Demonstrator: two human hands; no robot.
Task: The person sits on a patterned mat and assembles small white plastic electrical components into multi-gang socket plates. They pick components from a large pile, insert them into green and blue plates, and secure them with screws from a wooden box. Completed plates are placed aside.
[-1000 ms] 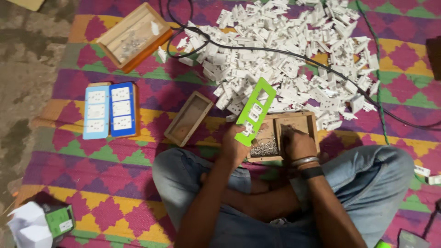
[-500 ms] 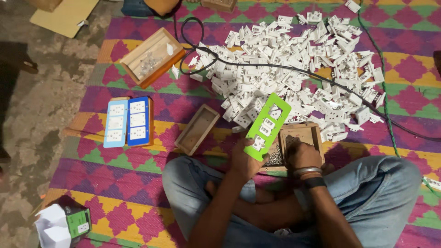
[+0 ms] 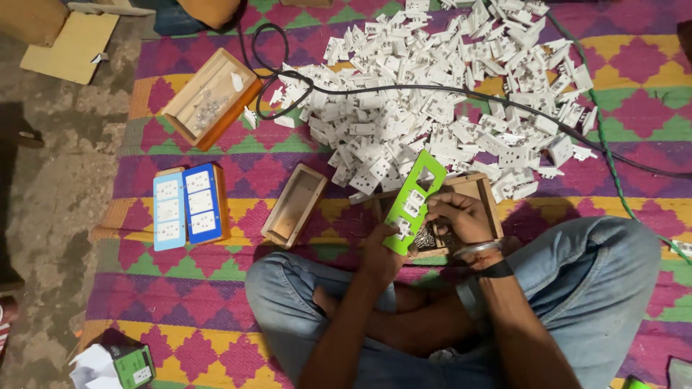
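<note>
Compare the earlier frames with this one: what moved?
The right hand rose from the wooden tray to the green plastic panel and now touches it. The left hand kept its grip on the panel's lower end. The white socket pile stayed put.

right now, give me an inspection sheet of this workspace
surface: woven mat in pink, purple, yellow and green, laid on a rough bare floor
job's things: green plate with socket cut-outs, some filled with white parts; open wooden box under the hands
clutter: big heap of white socket parts; wooden tray with small hardware; empty wooden frame; two blue plates with sockets; cardboard sheet; small green box
hands: left hand grips the plate's lower end; right hand touches its edge over the box
cables: black cable across the heap; green cord at right
surroundings: nothing seen beyond floor
</note>
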